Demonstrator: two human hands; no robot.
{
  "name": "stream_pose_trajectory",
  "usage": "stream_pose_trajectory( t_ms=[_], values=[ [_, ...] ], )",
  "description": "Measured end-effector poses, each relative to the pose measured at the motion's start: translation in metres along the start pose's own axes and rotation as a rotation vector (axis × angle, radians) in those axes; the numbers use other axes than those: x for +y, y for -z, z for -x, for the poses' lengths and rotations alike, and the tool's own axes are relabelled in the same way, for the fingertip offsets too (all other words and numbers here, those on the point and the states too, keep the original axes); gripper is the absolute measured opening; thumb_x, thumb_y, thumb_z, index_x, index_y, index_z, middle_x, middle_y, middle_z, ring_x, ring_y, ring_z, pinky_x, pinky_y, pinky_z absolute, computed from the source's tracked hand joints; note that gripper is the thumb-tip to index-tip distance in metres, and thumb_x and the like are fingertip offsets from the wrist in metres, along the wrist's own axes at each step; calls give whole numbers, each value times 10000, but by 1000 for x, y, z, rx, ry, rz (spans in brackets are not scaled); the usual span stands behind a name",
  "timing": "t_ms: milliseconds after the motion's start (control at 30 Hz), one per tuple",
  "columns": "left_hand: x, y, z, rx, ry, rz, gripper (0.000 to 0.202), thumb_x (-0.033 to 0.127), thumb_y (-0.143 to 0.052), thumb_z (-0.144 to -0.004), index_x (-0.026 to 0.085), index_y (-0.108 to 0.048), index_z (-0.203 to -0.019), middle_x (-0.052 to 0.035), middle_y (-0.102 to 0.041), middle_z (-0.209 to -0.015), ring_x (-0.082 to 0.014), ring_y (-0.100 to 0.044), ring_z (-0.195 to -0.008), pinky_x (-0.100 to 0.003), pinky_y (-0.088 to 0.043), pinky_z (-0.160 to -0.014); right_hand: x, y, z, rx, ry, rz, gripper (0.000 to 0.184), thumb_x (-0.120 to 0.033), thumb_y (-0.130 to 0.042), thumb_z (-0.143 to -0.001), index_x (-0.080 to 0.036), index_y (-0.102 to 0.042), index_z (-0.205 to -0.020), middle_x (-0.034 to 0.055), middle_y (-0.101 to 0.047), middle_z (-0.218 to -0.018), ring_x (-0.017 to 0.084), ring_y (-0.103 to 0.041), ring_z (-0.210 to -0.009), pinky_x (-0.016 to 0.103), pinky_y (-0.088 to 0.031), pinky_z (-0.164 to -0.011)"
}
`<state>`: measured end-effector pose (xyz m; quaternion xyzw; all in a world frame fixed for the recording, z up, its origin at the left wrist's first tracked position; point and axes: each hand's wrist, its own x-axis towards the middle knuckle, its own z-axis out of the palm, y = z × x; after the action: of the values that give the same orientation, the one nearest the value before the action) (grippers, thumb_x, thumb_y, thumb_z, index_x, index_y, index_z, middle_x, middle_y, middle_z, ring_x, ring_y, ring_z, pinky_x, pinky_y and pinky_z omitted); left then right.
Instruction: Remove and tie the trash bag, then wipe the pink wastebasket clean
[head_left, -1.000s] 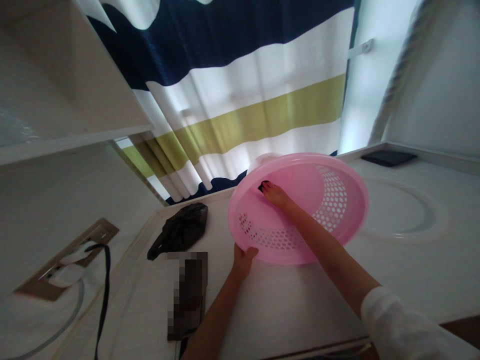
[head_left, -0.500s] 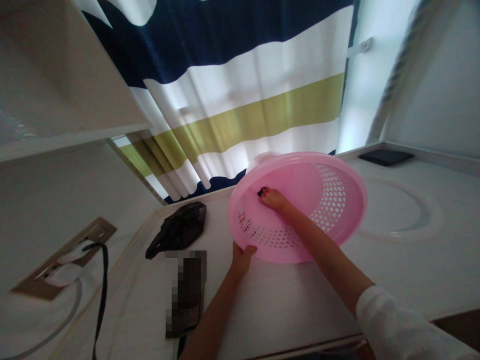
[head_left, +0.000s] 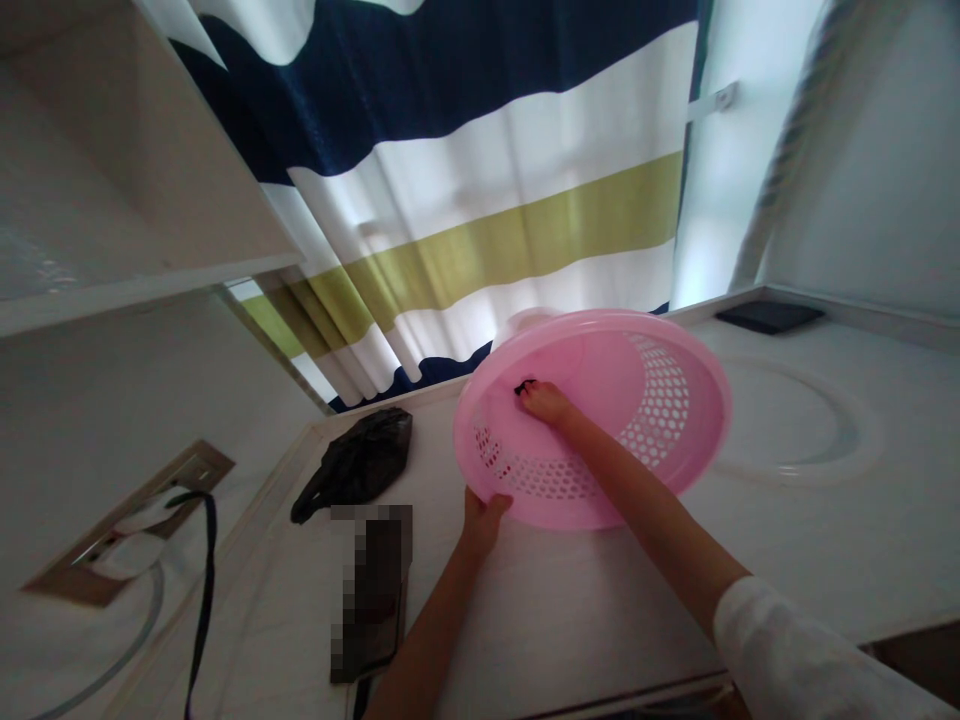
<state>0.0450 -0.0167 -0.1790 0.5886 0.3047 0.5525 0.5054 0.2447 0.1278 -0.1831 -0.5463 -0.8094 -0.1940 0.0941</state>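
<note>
A pink plastic basket (head_left: 600,321) with perforated sides is tilted so that its inside faces me. My left hand (head_left: 484,522) grips the near-left rim, thumb on the inner side and fingers outside, partly hidden. Reaching into the basket, my right hand (head_left: 546,402) has its fingers closed on a small black piece (head_left: 523,387) against the inner surface. The piece looks like cloth or a pad, but most of it is covered by the fingers.
Left of the basket, a black plastic bag (head_left: 364,460) and a dark, partly blurred flat object (head_left: 382,600) lie on the white surface. A wall socket (head_left: 135,530) holds plugs and cords. On the right are a white ring (head_left: 862,440) and a black flat item (head_left: 770,316). A striped curtain (head_left: 480,240) hangs behind.
Very little differs. The view has shifted slightly; both hands keep their hold, and the right hand with the black piece stays at nearly the same place inside the basket.
</note>
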Motion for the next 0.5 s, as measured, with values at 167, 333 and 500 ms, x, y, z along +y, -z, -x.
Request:
stream_pose_trajectory(
  t_ms=[167,333,500],
  values=[
    [4,-4,0,26,3,-16,515,172,-571,-507,127,-550,-1020,-89,-600,-1044,-267,-505,-1016,-408,-390,-888,-2,1,-1,-23,-58,-45,296,-115,-312,-820,-57,-591,-902,182,-602,-864,228,-532,-814,335,-395,-649],
    [-1,-2,1,45,36,-4,446,182,-584,-507,136,-566,-951,-76,-623,-969,-252,-543,-943,-396,-425,-838,-3,5,-2,-56,-155,-96,311,-168,-306,-834,-70,-597,-888,175,-606,-853,212,-548,-794,312,-394,-661],
    [-14,4,2,172,104,-39,402,188,-594,-497,141,-560,-895,-67,-633,-886,-236,-576,-835,-383,-467,-744,-1,10,1,-60,-332,-133,341,-272,-304,-837,-105,-583,-940,163,-599,-893,221,-550,-821,319,-391,-690]
  ],
)
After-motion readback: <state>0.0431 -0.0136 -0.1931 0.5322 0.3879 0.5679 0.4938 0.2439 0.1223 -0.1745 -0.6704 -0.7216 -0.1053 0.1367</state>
